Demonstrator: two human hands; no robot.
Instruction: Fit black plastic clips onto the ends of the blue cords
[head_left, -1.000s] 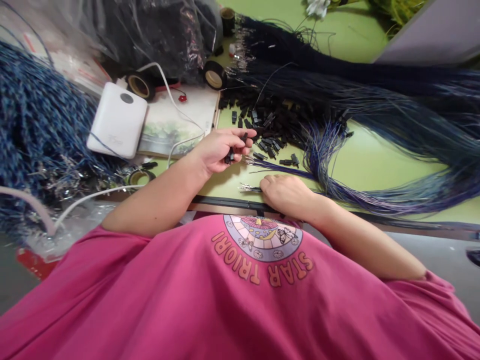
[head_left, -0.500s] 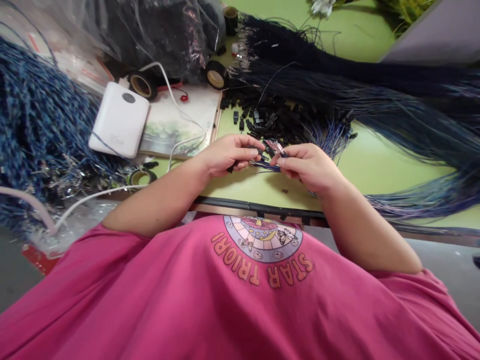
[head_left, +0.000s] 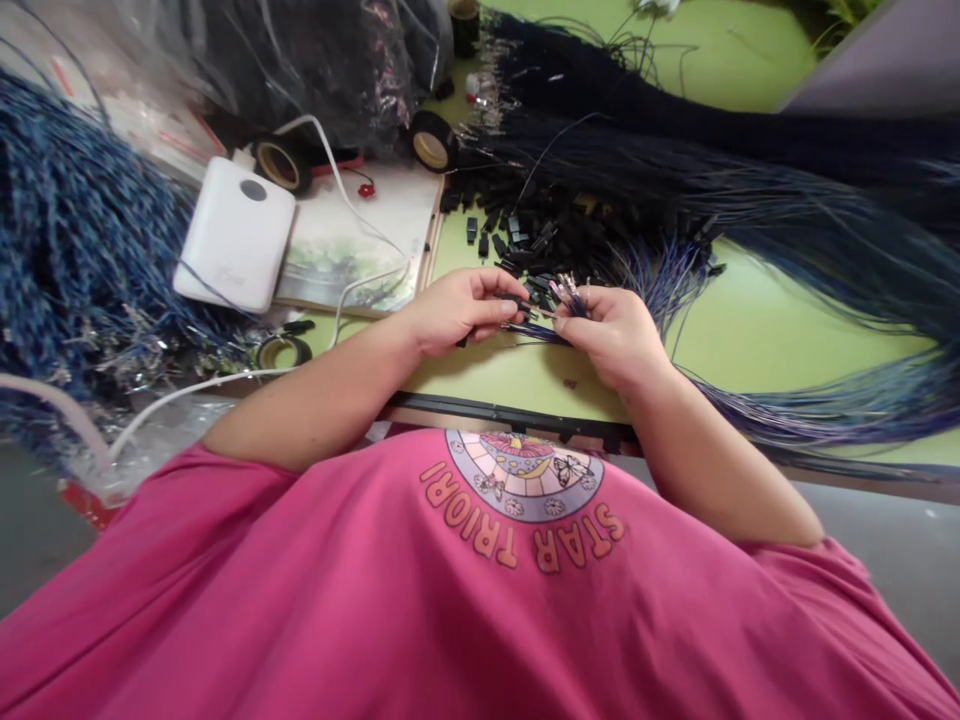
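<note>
The left hand (head_left: pixel 457 310) is curling its fingers (head_left: pixel 499 300) inward, and thumb and forefinger are pinching a small black plastic connector housing (head_left: pixel 525 311) at their tips. The right hand (head_left: pixel 615 335) is facing it, its fingers (head_left: pixel 581 305) clenching around a bunch of thin blue and purple wires with metal tips (head_left: pixel 570 292). The tips are sticking up just above the right fingertips, and the rest of the bunch is trailing away behind the right palm across the green tabletop (head_left: pixel 750 330). The housing is sitting between the two sets of fingertips, almost touching the wire ends; whether a wire is already entering it is too small to tell.

Just beyond both sets of fingertips a loose pile of black plastic connector housings (head_left: pixel 555 235) is lying on the green surface. Farther out past the right fingers, a long sheaf of dark blue wires (head_left: pixel 750 190) is stretching sideways. Beyond the left knuckles a flat white rounded box (head_left: pixel 236 235) is resting on a printed board, with a white cable (head_left: pixel 352 215) looping past it. A black tape roll (head_left: pixel 431 142) is standing well beyond the left fingertips. Far out to the left of the left hand, a heap of twisted blue and white wires (head_left: pixel 67 250) is spreading.
</note>
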